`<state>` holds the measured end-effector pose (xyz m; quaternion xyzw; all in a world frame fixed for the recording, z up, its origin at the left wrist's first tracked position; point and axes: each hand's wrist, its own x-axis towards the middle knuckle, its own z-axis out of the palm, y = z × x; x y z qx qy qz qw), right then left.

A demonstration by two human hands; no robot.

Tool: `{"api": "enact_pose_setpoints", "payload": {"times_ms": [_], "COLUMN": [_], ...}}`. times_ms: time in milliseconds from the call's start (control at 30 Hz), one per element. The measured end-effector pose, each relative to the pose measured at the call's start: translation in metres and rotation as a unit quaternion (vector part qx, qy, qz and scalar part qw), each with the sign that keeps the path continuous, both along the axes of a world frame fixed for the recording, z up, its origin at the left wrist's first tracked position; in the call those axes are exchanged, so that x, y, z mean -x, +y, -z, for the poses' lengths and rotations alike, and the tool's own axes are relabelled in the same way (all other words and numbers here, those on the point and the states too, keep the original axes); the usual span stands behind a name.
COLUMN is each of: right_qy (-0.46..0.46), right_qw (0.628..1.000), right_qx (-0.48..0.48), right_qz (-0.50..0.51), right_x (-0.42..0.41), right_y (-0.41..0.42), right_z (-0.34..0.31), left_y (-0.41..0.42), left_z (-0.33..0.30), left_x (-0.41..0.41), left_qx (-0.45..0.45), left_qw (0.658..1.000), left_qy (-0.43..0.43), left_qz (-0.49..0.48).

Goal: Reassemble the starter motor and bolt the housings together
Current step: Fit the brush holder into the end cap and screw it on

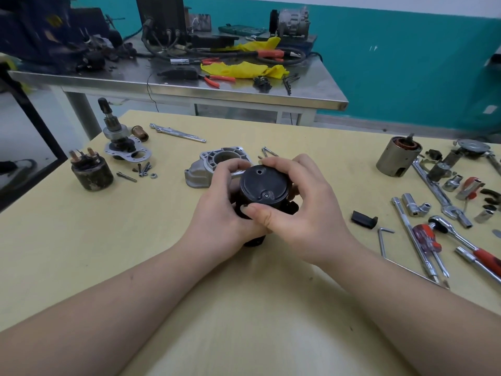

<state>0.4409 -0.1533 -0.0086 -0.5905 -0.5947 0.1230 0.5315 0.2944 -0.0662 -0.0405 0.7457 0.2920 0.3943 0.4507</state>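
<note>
Pale yellow wooden worktable [135, 240] fills the lower field; a steel bench [189, 88] stands behind it at 12 o'clock.

Both forearms enter from 6 o'clock. Left hand [217, 213] and right hand [303, 210] together grip a black cylindrical motor housing [264, 185] at table centre, flat end cap facing up, fingers of both hands curled around its sides. Whether its base touches the table cannot be told.

Cast aluminium nose housing [211, 166] lies just behind the hands, at 11 o'clock.

Dark cylindrical solenoid [90, 172] stands at 9 o'clock; the pinion shaft on a perforated metal plate [122, 147] stands behind it.

Grey steel field casing with copper windings [395, 158] stands at 2 o'clock.

Chrome ratchet with red grip [466, 240], sockets and screwdrivers lie at 3 o'clock.

Loose bolts and a nut [143, 170] lie just right of the solenoid.
</note>
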Motion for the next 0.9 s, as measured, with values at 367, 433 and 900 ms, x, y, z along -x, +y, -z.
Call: {"api": "enact_pose_setpoints", "payload": {"times_ms": [367,433,900], "right_qy": [0.029,0.033,0.058], "right_qw": [0.999,0.999,0.998], "right_qx": [-0.015,-0.018,0.018], "right_qz": [0.022,0.038,0.013], "right_x": [0.009,0.013,0.003], "right_y": [0.0,-0.001,0.008], "right_z": [0.004,0.005,0.013], "left_y": [0.0,0.0,0.013], "left_z": [-0.001,0.0,-0.003], "left_x": [-0.001,-0.001,0.01], "left_qx": [-0.007,-0.011,0.083], "left_qw": [1.0,1.0,0.98], "left_qy": [-0.004,-0.004,-0.056], "left_qz": [-0.009,-0.014,0.171]}}
